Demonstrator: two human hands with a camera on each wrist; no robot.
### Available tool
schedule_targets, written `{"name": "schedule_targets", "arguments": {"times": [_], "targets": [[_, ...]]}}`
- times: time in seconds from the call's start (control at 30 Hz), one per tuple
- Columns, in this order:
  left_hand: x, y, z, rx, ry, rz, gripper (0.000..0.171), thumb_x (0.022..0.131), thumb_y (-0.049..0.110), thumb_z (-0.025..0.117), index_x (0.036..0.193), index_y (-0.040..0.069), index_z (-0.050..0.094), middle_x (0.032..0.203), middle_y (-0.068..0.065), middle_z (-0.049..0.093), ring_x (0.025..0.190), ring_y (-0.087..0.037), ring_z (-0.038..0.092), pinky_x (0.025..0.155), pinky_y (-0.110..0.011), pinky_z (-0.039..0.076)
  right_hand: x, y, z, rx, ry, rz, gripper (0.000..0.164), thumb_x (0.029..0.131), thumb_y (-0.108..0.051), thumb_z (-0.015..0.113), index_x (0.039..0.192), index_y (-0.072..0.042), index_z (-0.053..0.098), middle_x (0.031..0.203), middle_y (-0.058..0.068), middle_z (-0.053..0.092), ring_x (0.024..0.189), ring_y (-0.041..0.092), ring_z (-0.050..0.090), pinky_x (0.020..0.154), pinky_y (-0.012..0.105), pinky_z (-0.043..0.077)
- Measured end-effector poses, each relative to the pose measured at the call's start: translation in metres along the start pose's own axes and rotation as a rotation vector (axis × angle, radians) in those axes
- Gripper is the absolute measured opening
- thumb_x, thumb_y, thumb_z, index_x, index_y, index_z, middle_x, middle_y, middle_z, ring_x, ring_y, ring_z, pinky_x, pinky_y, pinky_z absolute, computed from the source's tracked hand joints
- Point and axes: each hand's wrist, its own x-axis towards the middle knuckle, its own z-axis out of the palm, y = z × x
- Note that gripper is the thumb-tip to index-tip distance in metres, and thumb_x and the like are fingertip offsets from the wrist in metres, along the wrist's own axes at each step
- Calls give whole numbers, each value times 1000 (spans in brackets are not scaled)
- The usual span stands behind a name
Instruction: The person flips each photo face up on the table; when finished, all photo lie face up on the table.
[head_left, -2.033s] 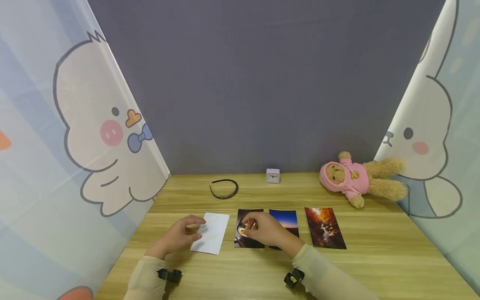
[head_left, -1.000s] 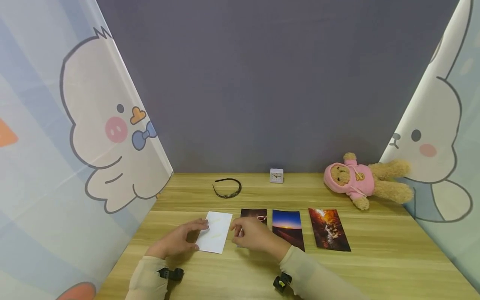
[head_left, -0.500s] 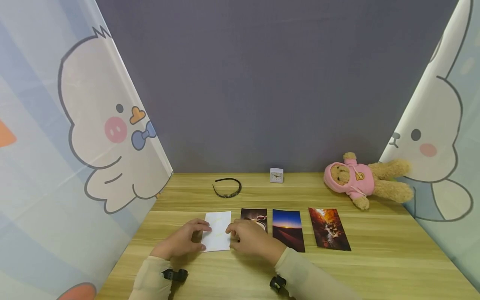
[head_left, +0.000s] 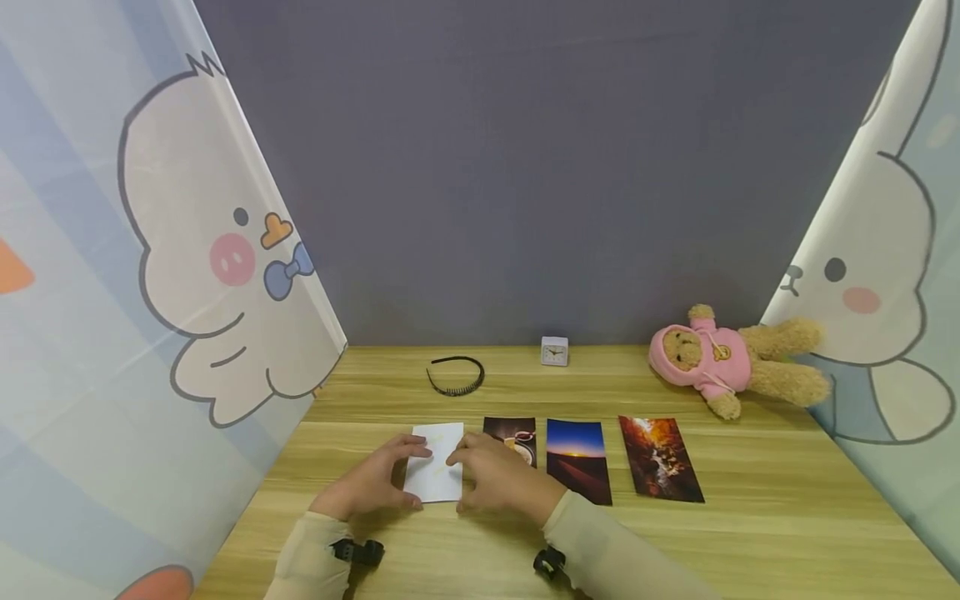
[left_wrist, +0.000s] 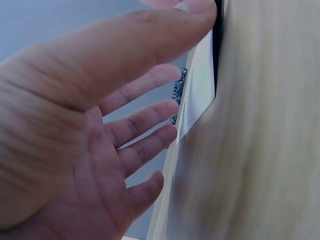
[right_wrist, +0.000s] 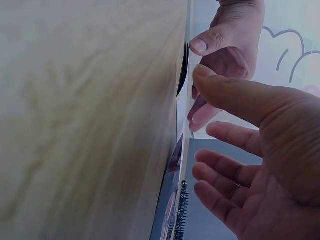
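A white card with faint yellowish strips lies on the table between my two hands, its long sides pointing away from me. My left hand touches its left side, with thumb and fingertips spread along it. My right hand is at its right side, index fingertip over the surface, thumb near the lower corner. In the left wrist view, the card shows a dark underside by my thumb. Right of it is a food photo, partly hidden by my right hand.
A sunset photo and an autumn stream photo lie to the right in a row. Behind them are a black toothed headband, a small white clock and a teddy bear in a pink hoodie. A grey wall closes the back.
My right hand has moved left from over the food photo to the white card. The card has turned from slanted to straight and shifted slightly right, with my left hand following.
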Motion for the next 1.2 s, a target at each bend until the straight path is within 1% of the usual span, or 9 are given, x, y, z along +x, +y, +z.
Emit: {"name": "schedule_targets", "arguments": {"times": [0.2, 0.3, 0.47, 0.63, 0.77, 0.87, 1.07, 1.2], "targets": [[3, 3, 4, 11, -17, -21, 73, 71, 28, 99, 134, 9, 67, 152, -15, 51, 140, -41, 47, 112, -62, 39, 0, 1, 0, -31, -42, -6, 78, 71, -46, 96, 139, -22, 67, 140, -6, 57, 130, 17, 52, 107, 39, 48], [2, 3, 5, 17, -13, -24, 71, 70, 26, 99, 132, 10, 69, 151, -13, 52, 139, -40, 48, 111, -61, 40, 1, 0, 1, -42, -65, -14, 80, 71, -47, 96, 140, -21, 66, 144, -4, 56, 134, 19, 52, 111, 43, 45], [2, 0, 6, 8, -16, -37, 65, 72, 26, 98, 130, 12, 70, 152, -11, 51, 140, -37, 48, 113, -58, 40, 1, 0, 0, -35, -97, -32, 72, 73, -45, 95, 136, -21, 69, 143, -3, 59, 135, 20, 53, 115, 43, 40], [1, -2, 6, 0, -19, -33, 58, 75, 27, 96, 127, 16, 72, 152, -11, 51, 139, -37, 48, 112, -59, 40, 1, -1, 1, -39, -111, -46, 62, 77, -44, 93, 131, -23, 73, 140, -5, 60, 134, 19, 54, 115, 41, 39], [0, -1, 6, -10, -20, -21, 51, 78, 28, 94, 124, 20, 73, 151, -10, 52, 139, -40, 48, 111, -62, 39, 1, -1, 2, -53, -103, -66, 53, 79, -44, 92, 126, -26, 75, 135, -7, 61, 130, 17, 55, 114, 41, 41], [0, 0, 6, -15, -25, -16, 48, 80, 29, 93, 123, 20, 74, 151, -11, 52, 139, -41, 47, 110, -64, 39, 1, -1, 3, -68, -87, -86, 47, 81, -43, 91, 122, -28, 77, 133, -7, 62, 127, 17, 57, 112, 41, 43], [1, 2, 7, -29, -17, -41, 39, 84, 29, 88, 120, 23, 75, 152, -10, 52, 141, -40, 47, 111, -63, 39, -1, -2, 2, -83, -65, -103, 39, 85, -42, 88, 120, -28, 78, 130, -7, 63, 123, 15, 58, 109, 39, 45], [1, 3, 6, -79, -7, -50, 31, 86, 26, 86, 114, 22, 76, 151, -12, 54, 141, -41, 47, 112, -65, 37, 0, -3, 3, -70, -63, -97, 36, 88, -41, 86, 120, -28, 77, 128, -8, 63, 121, 13, 58, 108, 38, 45]]}}
